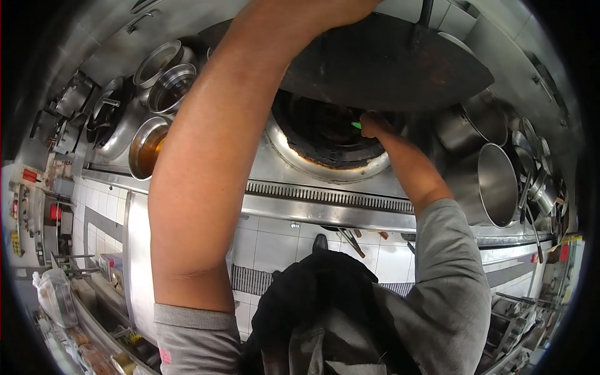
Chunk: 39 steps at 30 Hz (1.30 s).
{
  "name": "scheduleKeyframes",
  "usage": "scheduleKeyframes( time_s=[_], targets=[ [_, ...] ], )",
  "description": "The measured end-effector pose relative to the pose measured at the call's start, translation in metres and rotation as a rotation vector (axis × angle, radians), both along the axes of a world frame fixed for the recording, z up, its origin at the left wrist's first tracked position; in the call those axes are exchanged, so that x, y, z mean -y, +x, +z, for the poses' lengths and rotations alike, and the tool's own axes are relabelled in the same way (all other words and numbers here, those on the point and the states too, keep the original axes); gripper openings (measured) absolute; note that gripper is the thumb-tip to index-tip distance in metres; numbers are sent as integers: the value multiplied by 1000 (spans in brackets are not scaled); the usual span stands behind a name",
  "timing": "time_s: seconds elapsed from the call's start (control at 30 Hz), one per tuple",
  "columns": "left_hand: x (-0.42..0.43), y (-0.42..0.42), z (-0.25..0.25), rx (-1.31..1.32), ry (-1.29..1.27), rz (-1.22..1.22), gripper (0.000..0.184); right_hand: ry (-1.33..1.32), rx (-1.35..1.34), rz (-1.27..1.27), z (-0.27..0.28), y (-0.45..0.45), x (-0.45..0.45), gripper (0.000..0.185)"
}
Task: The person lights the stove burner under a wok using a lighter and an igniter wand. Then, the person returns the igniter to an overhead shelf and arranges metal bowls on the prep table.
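Right hand closed on a green object; only a short end shows, so its kind cannot be told. Clock directions taken from the middle of the burner. Hand and green object both lie within the burner opening, toward 2 to 3 o'clock; forearm enters from 4. Left hand at 12 o'clock, raised beside the upper rim of a dark wok; fingers cut off by the top edge of the view, grip cannot be told. Wok tilted, lower edge overhanging the burner's far part. Steel counter runs across 6 o'clock, slotted grate along it. Bowl of amber liquid near 9; upright steel pot between 3 and 4.
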State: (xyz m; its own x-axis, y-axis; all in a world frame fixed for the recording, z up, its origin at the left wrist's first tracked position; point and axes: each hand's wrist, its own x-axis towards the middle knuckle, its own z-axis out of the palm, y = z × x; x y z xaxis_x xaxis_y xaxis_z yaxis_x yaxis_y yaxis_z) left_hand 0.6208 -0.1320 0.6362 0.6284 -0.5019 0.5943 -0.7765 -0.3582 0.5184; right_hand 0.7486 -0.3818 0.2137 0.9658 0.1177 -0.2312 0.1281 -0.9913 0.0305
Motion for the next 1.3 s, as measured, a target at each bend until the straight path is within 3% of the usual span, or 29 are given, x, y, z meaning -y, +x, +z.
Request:
scheduleKeyframes(
  time_s=[0.07, 0.2, 0.6, 0.7, 0.87, 1.3],
  targets=[
    [-5, 5, -10, 126, -46, -79, 32, 33, 20, 4, -6, 4, 0, 27],
    [6, 8, -4, 54, 8, 15, 34, -17, 23, 35, -14, 7, -1, 28],
    [-1, 16, -13, 148, -57, -73, 33, 24, -8, 20, -12, 12, -1, 32],
    [4, 4, 0, 41, -3, 21, 34, 23, 33, 24, -10, 9, 0, 33],
    [-5, 10, -9, 158, -41, -95, 35, -43, 25, 64, -13, 13, 2, 33],
    [-5, 13, -4, 83, 9, -90, 36, -38, 76, 77, -17, 14, -1, 32]
  ],
)
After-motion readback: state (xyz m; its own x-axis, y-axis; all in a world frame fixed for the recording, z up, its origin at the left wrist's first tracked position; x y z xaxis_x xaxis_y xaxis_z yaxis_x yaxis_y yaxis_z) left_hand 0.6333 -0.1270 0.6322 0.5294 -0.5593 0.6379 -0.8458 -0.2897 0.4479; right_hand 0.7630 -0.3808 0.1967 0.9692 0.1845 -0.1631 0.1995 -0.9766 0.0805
